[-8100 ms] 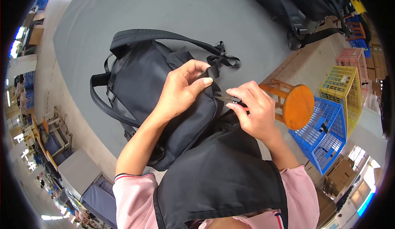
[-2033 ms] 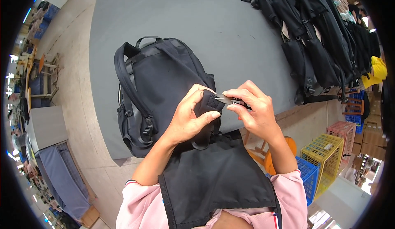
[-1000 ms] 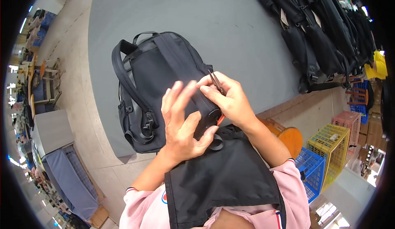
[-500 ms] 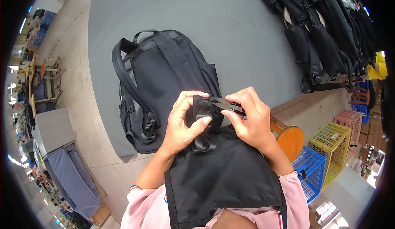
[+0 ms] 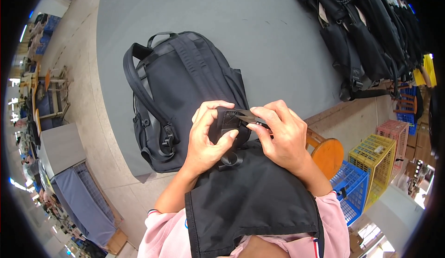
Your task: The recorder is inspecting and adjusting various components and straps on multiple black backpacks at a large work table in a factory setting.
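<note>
A black backpack (image 5: 168, 82) lies on the grey-covered table (image 5: 273, 67), its shoulder strap curving along its left side. Between the thumb and fingers of my left hand (image 5: 202, 137) is the stitched end of a black strap (image 5: 230, 120), held up at the pack's near right corner. My right hand (image 5: 288, 136) grips small metal thread snips (image 5: 247, 116), whose tips are at the right edge of the stitched end. Whether the blades touch a thread is too small to tell. Below my hands, a strap loop hangs against my black apron (image 5: 255, 193).
More black backpacks (image 5: 352, 35) are piled at the table's far right. An orange round stool (image 5: 327, 158) and blue (image 5: 350, 188), yellow (image 5: 373, 158) and pink crates stand on the right. A cloth-draped cage (image 5: 83, 197) stands across the floor on the left.
My right hand has turned a little and its fingers have closed further around the snips. My left hand keeps the strap end in nearly the same place.
</note>
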Motion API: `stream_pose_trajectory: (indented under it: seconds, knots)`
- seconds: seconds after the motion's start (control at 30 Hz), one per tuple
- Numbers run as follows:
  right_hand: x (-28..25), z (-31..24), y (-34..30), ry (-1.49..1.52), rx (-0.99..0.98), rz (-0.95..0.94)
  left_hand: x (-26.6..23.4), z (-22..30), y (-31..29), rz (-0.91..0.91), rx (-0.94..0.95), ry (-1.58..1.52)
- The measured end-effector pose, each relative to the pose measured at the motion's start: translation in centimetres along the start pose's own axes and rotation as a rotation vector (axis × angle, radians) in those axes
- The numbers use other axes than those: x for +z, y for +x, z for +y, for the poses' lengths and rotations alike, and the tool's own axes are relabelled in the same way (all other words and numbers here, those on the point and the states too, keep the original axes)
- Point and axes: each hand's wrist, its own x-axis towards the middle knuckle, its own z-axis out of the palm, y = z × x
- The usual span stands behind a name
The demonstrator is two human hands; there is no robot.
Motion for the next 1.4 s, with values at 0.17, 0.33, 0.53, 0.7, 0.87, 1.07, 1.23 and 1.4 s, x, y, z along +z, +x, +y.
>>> stream_pose_trajectory:
  seconds: [0.17,0.33,0.53,0.7,0.87,1.07,1.23,1.4]
  knots:
    - [0.6,-0.3,-0.4,0.046,0.119,0.009,0.5,-0.3,0.0,0.056,0.12,0.14]
    - [1.4,-1.0,-0.9,0.167,0.214,0.042,1.0,-0.3,0.0,0.124,0.278,0.369]
    - [3.2,-0.8,-2.0,0.922,0.537,0.045,1.1,-0.1,-0.2,0.092,0.179,0.211]
    - [3.3,-1.0,-2.4,1.258,0.578,0.173,1.5,0.6,0.0,0.056,0.1,0.04]
    - [1.4,-0.6,-2.7,0.986,0.204,0.4,1.3,-0.8,0.2,0.061,-0.115,-0.161]
    - [0.6,0.8,-2.8,0.5,0.37,0.103,1.5,-0.2,0.5,0.063,0.045,0.0]
    - [0.9,0.9,-2.1,0.216,0.191,0.157,1.2,-0.4,0.3,0.022,0.049,-0.001]
    - [0.1,1.5,-1.1,-0.055,-0.061,0.028,0.9,-0.3,0.3,-0.008,0.011,-0.022]
